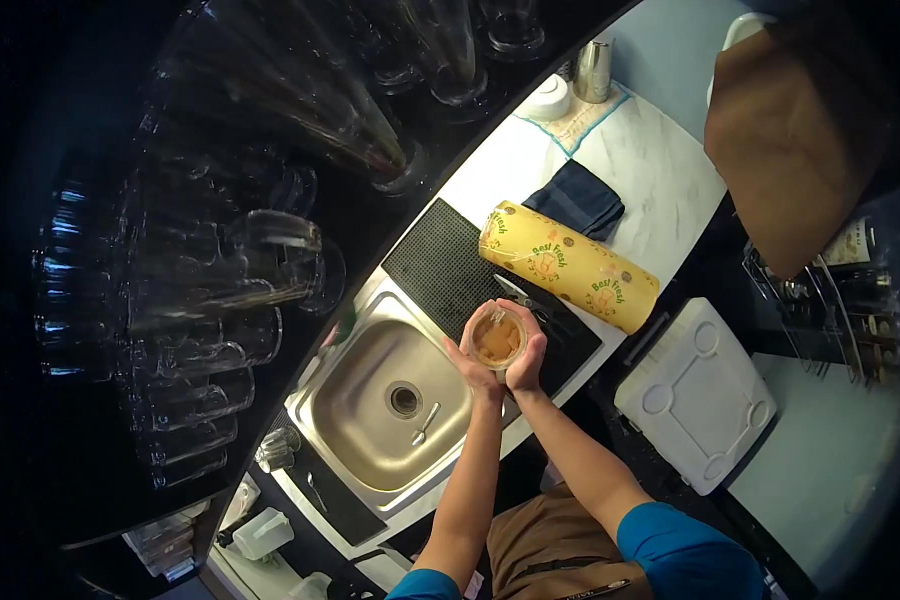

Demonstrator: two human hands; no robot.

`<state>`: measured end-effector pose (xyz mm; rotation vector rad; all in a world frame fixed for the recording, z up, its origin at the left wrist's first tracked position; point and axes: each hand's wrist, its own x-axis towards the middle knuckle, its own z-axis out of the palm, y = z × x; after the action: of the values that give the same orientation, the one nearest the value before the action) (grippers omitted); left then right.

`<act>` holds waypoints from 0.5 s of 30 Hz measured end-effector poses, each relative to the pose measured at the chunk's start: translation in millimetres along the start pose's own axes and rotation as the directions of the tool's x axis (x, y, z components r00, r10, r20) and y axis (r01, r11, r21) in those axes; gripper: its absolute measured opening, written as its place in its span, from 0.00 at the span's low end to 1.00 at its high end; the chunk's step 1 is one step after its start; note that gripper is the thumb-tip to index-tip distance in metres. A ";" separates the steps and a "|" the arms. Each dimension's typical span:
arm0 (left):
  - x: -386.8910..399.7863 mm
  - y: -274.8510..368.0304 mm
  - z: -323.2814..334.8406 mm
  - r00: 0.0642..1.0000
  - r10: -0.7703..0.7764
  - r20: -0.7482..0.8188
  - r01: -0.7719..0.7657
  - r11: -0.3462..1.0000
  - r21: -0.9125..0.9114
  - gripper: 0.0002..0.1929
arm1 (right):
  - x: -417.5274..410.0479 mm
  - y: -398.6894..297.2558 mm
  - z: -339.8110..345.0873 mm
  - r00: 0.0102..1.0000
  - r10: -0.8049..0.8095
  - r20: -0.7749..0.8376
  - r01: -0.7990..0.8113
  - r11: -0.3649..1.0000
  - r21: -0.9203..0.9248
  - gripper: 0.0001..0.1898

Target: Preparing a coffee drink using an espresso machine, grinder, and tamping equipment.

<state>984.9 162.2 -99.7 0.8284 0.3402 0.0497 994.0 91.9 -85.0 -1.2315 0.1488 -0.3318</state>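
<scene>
Between my cupped hands is a round clear container [499, 339] with brown contents. My left hand [474, 366] wraps its left side and my right hand [529, 352] wraps its right side. They hold it above the corner of a black perforated mat [441, 259], beside the sink. Just beyond my fingers lies a scissors-like metal tool [511, 289], partly hidden. Past it rests a large roll of printed yellow film [570, 262], with a folded dark cloth [579, 199] behind.
A spoon [426, 424] lies in the steel sink [345, 375]. Glassware [277, 232] stands on a dark shelf at the left. A white lidded box [694, 397] is at the right. A metal cup [592, 71] and white bowl [547, 99] stand at the counter's far end.
</scene>
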 end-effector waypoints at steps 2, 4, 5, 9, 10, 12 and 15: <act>-2.8 -9.3 -6.8 0.996 -0.014 -0.090 0.023 0.994 0.104 0.39 | -2.7 17.3 -4.0 1.000 0.004 0.013 -0.005 0.992 0.128 0.43; -14.8 1.8 14.3 0.991 0.134 -0.012 -0.108 0.843 0.527 0.37 | -4.4 24.5 -17.4 0.999 -0.002 -0.032 0.005 0.998 0.068 0.40; -18.1 6.1 23.1 0.962 0.241 0.124 -0.234 0.506 0.831 0.35 | -3.8 25.9 -26.6 0.997 -0.008 -0.072 0.009 1.000 0.013 0.38; -23.1 35.7 -18.3 0.911 0.367 0.188 -0.359 0.481 0.800 0.35 | -4.7 -31.9 -49.9 0.961 -0.178 0.214 0.242 0.912 -0.331 0.27; -26.0 46.9 -14.3 0.891 0.333 0.307 -0.442 0.491 0.751 0.38 | -2.6 -45.8 -64.0 0.954 -0.118 0.276 0.216 0.908 -0.358 0.24; -26.0 65.5 -10.4 0.853 0.203 0.481 -0.515 0.481 0.709 0.47 | 7.6 -66.3 -87.6 0.910 0.042 0.413 0.146 0.899 -0.414 0.25; -18.1 73.7 4.4 0.836 0.160 0.525 -0.514 0.563 0.647 0.50 | 27.2 -84.1 -90.1 0.845 0.121 0.521 0.168 0.864 -0.475 0.44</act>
<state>975.7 205.9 -38.2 1.7465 -0.2634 0.1008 979.4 -22.6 -33.9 -1.8105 -0.2899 0.0564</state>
